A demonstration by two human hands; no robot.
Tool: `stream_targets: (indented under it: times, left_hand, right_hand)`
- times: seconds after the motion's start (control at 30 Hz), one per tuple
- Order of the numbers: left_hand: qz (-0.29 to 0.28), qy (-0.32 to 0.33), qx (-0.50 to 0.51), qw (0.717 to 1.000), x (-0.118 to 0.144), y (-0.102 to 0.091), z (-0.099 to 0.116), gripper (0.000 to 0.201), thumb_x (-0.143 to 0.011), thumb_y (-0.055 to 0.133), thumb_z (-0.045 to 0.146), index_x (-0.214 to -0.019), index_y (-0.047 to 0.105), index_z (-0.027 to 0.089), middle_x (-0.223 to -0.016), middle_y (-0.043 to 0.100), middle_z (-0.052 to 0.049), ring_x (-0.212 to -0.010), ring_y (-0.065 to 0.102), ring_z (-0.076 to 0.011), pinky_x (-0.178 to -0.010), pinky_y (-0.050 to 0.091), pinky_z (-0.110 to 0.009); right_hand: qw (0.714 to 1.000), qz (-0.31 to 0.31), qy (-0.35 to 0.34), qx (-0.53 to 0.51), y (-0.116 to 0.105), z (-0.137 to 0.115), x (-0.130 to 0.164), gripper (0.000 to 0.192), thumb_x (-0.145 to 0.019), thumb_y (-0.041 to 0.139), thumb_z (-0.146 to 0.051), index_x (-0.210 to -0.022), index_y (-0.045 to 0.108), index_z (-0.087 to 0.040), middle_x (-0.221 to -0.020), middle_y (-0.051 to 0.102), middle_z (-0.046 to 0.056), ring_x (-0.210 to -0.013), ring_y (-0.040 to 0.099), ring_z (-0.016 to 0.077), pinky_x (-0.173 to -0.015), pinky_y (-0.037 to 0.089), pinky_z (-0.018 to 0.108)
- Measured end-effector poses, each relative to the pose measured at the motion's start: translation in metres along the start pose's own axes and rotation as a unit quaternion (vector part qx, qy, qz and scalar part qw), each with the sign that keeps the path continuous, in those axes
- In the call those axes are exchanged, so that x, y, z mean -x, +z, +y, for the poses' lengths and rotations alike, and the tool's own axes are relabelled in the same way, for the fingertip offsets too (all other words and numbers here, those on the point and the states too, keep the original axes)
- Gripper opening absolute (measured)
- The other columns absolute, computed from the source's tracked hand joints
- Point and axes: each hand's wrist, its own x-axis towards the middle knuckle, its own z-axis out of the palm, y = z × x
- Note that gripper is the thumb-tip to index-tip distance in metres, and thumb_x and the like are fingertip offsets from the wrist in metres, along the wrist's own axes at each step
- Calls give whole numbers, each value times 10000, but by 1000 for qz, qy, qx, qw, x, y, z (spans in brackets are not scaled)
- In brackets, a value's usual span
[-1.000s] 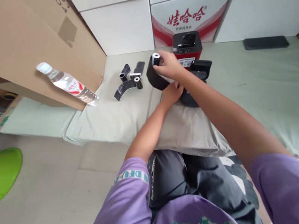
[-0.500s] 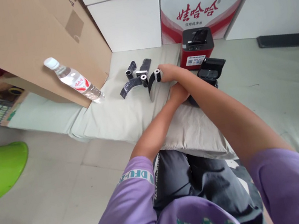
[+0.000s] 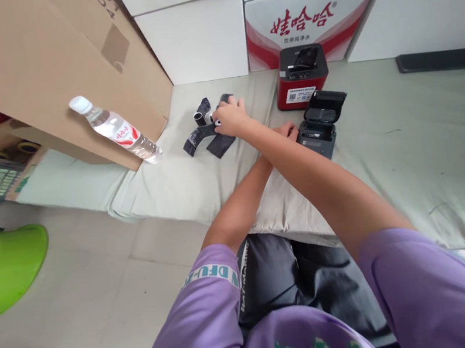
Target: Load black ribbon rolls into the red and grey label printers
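My right arm crosses over my left. My right hand is over a cluster of small black rolls with unrolled strips, its fingers spread, the thumb beside one roll's white core. A loose black strip lies just below that hand. To the left sit a black roll with a pale core and a curved dark strip. My left hand has its fingers curled against the left side of a small black printer-like device, whose lid stands raised. Part of the left hand is hidden behind my right forearm.
Behind the device stands a red-and-black box-shaped machine. A water bottle leans by a cardboard box at left. White cartons line the back. A dark phone-like slab lies at far right on the cloth-covered surface.
My right hand has moved left with its roll, now down among the other rolls, and its fingers have spread. More of the black device shows; my left hand stays by it.
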Motion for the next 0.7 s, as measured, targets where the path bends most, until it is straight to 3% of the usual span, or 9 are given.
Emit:
stream_targets:
  times: [0.1, 0.27, 0.5, 0.6, 0.7]
  left_hand:
    - [-15, 7, -26, 1000, 1, -4, 3, 246, -1133, 477, 370, -1062, 690, 269, -1120, 785, -92, -1053, 729, -297, -942, 526, -431]
    - [-7, -2, -36, 999, 5, -6, 6, 240, -1139, 486, 335, -1018, 679, 260, -1057, 769, -81, -1020, 708, -270, -948, 525, -413]
    - [22, 32, 12, 999, -6, 8, -8, 334, -1127, 539, 259, -797, 493, 252, -847, 625, -29, -876, 594, -198, -849, 480, -361]
    - [30, 44, 21, 998, -10, 12, -14, 321, -1123, 541, 262, -802, 528, 252, -839, 642, -30, -882, 625, -207, -840, 490, -360]
    - [39, 45, 18, 998, -11, 14, -18, 283, -1109, 554, 277, -836, 622, 250, -863, 707, -39, -913, 678, -232, -856, 534, -368]
  right_hand:
    - [1000, -4, -9, -7, 2, 2, 0, 351, -999, 716, -232, -1328, 824, -176, -1388, 784, 217, -1470, 561, 464, -1277, 310, 723]
    - [999, -26, 10, -47, -2, 13, -5, 369, -962, 732, -257, -1318, 810, -204, -1377, 807, 194, -1316, 680, 425, -1276, 292, 736]
    - [996, -9, -6, -90, -8, 19, -3, 368, -965, 676, -258, -1316, 777, -213, -1481, 760, 177, -1371, 656, 425, -1238, 343, 695]
    - [994, -17, -34, -106, -7, 20, -1, 360, -945, 672, -255, -1292, 759, -215, -1452, 770, 167, -1344, 660, 410, -1232, 358, 657]
    - [982, 35, -53, -179, -8, 17, 0, 500, -973, 608, -251, -1470, 626, -208, -1411, 772, 148, -1323, 668, 349, -1239, 405, 575]
